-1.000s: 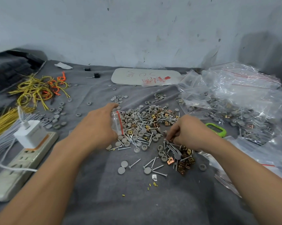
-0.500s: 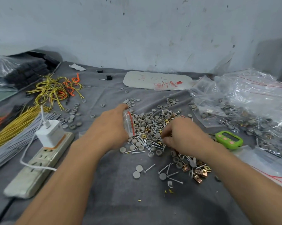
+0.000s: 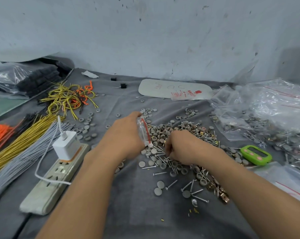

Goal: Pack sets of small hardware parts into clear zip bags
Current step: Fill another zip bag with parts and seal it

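Nearest the camera, on a soft grey cloth [image 3: 137, 195] that wrinkles across the bench, lie flat grey discs [image 3: 160, 184], thin steel screws [image 3: 170, 184] and shiny brass clips [image 3: 221, 195]. Just beyond, the left hand [image 3: 123, 137] grips a small clear zip bag [image 3: 143, 131] with a red seal strip, held upright at the edge of the parts heap [image 3: 180, 130]. The right hand [image 3: 182, 147] sits knuckles up on that heap, fingers curled down among screws and round caps; whether they pinch anything is hidden.

To the left, a white charger [image 3: 67, 147] is plugged into a beige power strip [image 3: 47, 187], beside straight bundles of grey and yellow wire [image 3: 24, 138]. A glossy green timer [image 3: 256, 154] lies to the right, near crinkled filled bags [image 3: 270, 114]. Farther back lies a flat white sheet [image 3: 173, 91], then a scuffed pale wall [image 3: 145, 40].
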